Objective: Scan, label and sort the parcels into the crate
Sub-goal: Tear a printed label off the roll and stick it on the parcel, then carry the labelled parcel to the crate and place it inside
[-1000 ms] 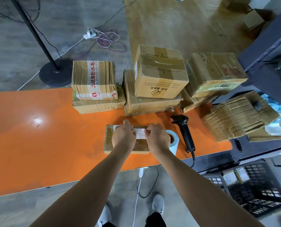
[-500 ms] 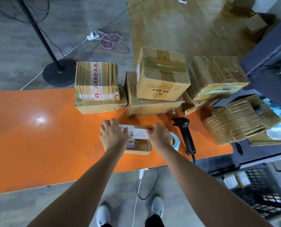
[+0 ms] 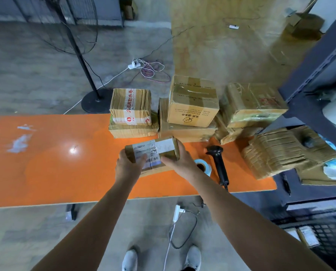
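A small flat cardboard parcel with a white barcode label on top is lifted off the orange table, tilted. My left hand grips its left end and my right hand grips its right end. A black handheld scanner lies on the table just right of my right hand, beside a roll of labels. The black plastic crate stands on the floor at the lower right with a few labelled parcels inside.
Several taped cardboard parcels are stacked along the table's far edge, with a wrapped bundle at the right end. A dark shelf frame rises on the right. A fan stand and cables lie on the floor beyond.
Both hands were pressing the label onto the parcel lying flat on the table. They have shifted to its ends and lifted it up, tilted, off the table.
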The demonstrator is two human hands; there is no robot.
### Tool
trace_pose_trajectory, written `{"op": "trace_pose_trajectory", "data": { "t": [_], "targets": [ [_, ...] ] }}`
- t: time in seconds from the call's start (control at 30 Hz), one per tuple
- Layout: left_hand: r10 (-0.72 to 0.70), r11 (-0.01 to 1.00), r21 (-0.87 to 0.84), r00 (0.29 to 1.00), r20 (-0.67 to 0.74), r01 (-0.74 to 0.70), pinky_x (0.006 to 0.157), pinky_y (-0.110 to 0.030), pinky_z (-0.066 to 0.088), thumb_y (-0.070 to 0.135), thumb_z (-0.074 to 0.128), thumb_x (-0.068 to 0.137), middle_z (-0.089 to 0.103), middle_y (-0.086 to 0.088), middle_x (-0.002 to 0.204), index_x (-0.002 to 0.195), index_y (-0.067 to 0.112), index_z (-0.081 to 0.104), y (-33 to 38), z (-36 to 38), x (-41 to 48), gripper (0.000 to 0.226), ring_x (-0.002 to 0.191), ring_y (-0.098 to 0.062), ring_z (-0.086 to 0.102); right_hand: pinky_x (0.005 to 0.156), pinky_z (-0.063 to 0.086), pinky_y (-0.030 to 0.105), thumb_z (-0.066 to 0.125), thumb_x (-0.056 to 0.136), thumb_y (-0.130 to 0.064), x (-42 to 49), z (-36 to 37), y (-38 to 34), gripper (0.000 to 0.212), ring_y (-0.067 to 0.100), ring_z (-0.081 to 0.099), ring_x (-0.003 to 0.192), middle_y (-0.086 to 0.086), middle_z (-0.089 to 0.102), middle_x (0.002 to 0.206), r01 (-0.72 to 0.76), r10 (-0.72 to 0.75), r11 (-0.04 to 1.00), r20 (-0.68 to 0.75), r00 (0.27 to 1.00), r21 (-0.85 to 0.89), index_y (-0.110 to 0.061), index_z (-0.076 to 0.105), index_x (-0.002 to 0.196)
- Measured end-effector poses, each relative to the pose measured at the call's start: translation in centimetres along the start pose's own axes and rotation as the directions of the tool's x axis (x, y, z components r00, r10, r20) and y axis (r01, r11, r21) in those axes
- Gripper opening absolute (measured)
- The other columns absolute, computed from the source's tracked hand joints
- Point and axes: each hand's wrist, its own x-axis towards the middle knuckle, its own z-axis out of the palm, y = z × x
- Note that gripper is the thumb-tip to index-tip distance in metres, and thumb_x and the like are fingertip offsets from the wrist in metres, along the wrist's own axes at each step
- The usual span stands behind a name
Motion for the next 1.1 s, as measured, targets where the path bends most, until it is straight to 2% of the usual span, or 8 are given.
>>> {"op": "trace_pose_trajectory", "data": {
  "t": [0.1, 0.27, 0.37, 0.5, 0.63, 0.7, 0.9, 1.1],
  "targets": [
    [0.069, 0.995, -0.072, 0.997, 0.033, -0.066, 0.09, -0.042, 0.049, 0.047, 0.071, 0.077, 0.058, 0.001, 0.113, 0.125, 0.019, 0.047, 0.7, 0.5, -1.9, 0.06, 0.108, -0.025, 0.056, 0.092, 0.056, 0.041, 0.076, 0.078, -0.045, -2.5, -1.4, -0.2, 0.085, 0.005, 0.063, 0.103, -0.02, 0.063, 0.112, 0.003, 0.008, 0.99, -0.081, 0.997, 0.142, -0.04, 0.029, 0.148],
    [0.186, 0.98, -0.12, 0.936, 0.3, -0.156, 0.105, -0.051, 0.041, 0.064, 0.073, 0.07, 0.039, -0.006, 0.148, 0.152, 0.023, 0.017, 1.7, 1.5, -5.0, 0.107, 0.133, -0.029, 0.041, 0.086, 0.059, 0.043, 0.076, 0.084, -0.033, -9.0, -3.6, 0.7, 0.081, 0.019, 0.066, 0.101, -0.009, 0.062, 0.112, -0.039, 0.121, 0.968, -0.326, 0.938, 0.248, -0.034, 0.028, 0.15],
    [0.313, 0.946, -0.05, 0.858, 0.407, -0.322, 0.109, -0.053, 0.035, 0.067, 0.07, 0.071, 0.027, -0.008, 0.153, 0.154, 0.024, 0.013, 1.9, 2.5, -7.3, 0.109, 0.139, -0.03, 0.031, 0.076, 0.061, 0.039, 0.075, 0.087, -0.028, -14.3, -3.4, 2.3, 0.077, 0.023, 0.067, 0.099, 0.002, 0.061, 0.123, -0.033, 0.223, 0.931, -0.493, 0.841, 0.364, -0.031, 0.029, 0.149],
    [0.417, 0.871, -0.028, 0.71, 0.568, -0.49, 0.106, -0.041, 0.034, 0.063, 0.074, 0.071, 0.036, -0.01, 0.143, 0.149, 0.017, 0.025, 0.7, 4.4, -12.1, 0.103, 0.134, -0.029, 0.034, 0.083, 0.06, 0.045, 0.075, 0.086, -0.031, -22.9, -2.1, 6.1, 0.073, 0.016, 0.065, 0.092, -0.004, 0.062, 0.116, -0.106, 0.388, 0.897, -0.652, 0.651, 0.429, -0.032, 0.034, 0.146],
    [0.451, 0.776, -0.033, 0.518, 0.726, -0.63, 0.111, -0.046, 0.033, 0.069, 0.071, 0.068, 0.04, -0.016, 0.146, 0.148, 0.015, 0.03, -0.9, 6.8, -19.0, 0.105, 0.136, -0.033, 0.036, 0.081, 0.06, 0.047, 0.076, 0.085, -0.037, -33.2, -0.7, 10.1, 0.07, 0.018, 0.065, 0.094, -0.004, 0.065, 0.112, -0.169, 0.521, 0.847, -0.724, 0.452, 0.504, -0.036, 0.037, 0.142],
    [0.485, 0.688, -0.051, 0.406, 0.775, -0.724, 0.109, -0.05, 0.034, 0.079, 0.066, 0.062, 0.044, -0.019, 0.141, 0.144, 0.012, 0.033, -1.5, 7.8, -23.0, 0.111, 0.132, -0.036, 0.04, 0.075, 0.061, 0.044, 0.076, 0.084, -0.034, -38.2, 0.1, 11.6, 0.068, 0.015, 0.065, 0.087, -0.006, 0.064, 0.108, -0.163, 0.565, 0.822, -0.747, 0.35, 0.545, -0.036, 0.039, 0.141],
    [0.549, 0.333, -0.195, 0.021, 0.836, -0.922, 0.11, -0.045, 0.028, 0.065, 0.067, 0.074, 0.033, -0.015, 0.151, 0.153, 0.013, 0.019, -3.3, 10.1, -34.1, 0.106, 0.137, -0.034, 0.029, 0.069, 0.062, 0.041, 0.077, 0.084, -0.033, -51.2, 2.0, 15.3, 0.068, 0.019, 0.067, 0.086, 0.002, 0.064, 0.117, -0.107, 0.635, 0.772, -0.764, 0.112, 0.626, -0.032, 0.039, 0.14],
    [0.469, 0.172, -0.253, -0.147, 0.871, -0.952, 0.105, -0.048, 0.036, 0.078, 0.06, 0.065, 0.025, -0.014, 0.151, 0.153, 0.017, 0.016, -5.3, 12.4, -45.0, 0.115, 0.138, -0.034, 0.025, 0.052, 0.053, 0.025, 0.078, 0.082, -0.035, -62.2, 3.8, 19.0, 0.068, 0.017, 0.066, 0.083, 0.002, 0.063, 0.112, -0.047, 0.67, 0.739, -0.74, -0.05, 0.672, -0.03, 0.041, 0.14]
  ]
}}
